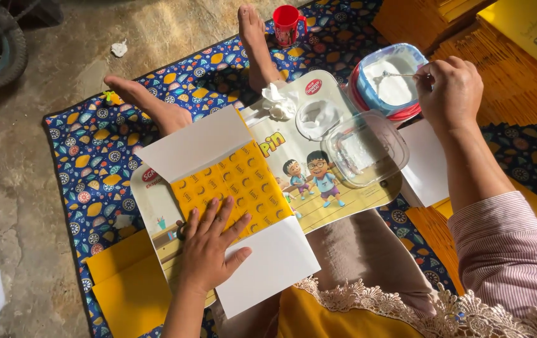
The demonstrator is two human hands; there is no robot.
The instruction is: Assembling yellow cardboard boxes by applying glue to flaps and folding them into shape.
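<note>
Left hand [209, 247] flat, fingers spread, palm down on the yellow sheet [234, 188]. Grips nothing; only pins the sheet to the board [318, 163] across the lap. White flaps [190, 143] fold out beyond the fingertips and another lies just by the thumb, toward the body.

Right hand [449, 91] pinched closed on a thin brush [400, 75]. Handle between thumb and fingers; tip sits out past the knuckles in the tub [393, 78], which holds white paste. Whether the tip is loaded cannot be told.

Between the two hands: clear lid [365, 149], upturned, resting on the board. A small round dish [317, 117] and a crumpled tissue [279, 100] lie past the lid, toward the feet. Red cup [287, 25] well beyond, on the patterned mat [93, 150]. Yellow stacks [124, 288] just outside the left wrist.

Judgement on doing this well: take little paste, wipe the excess on the tub rim, so none drips on the board on the way across. Keep the left palm pressing the printed part and clear of the flap edge, so the sheet cannot creep while the flap gets a thin, even stripe. Paste on the yellow face would likely spoil it; the tissue is close for that.
</note>
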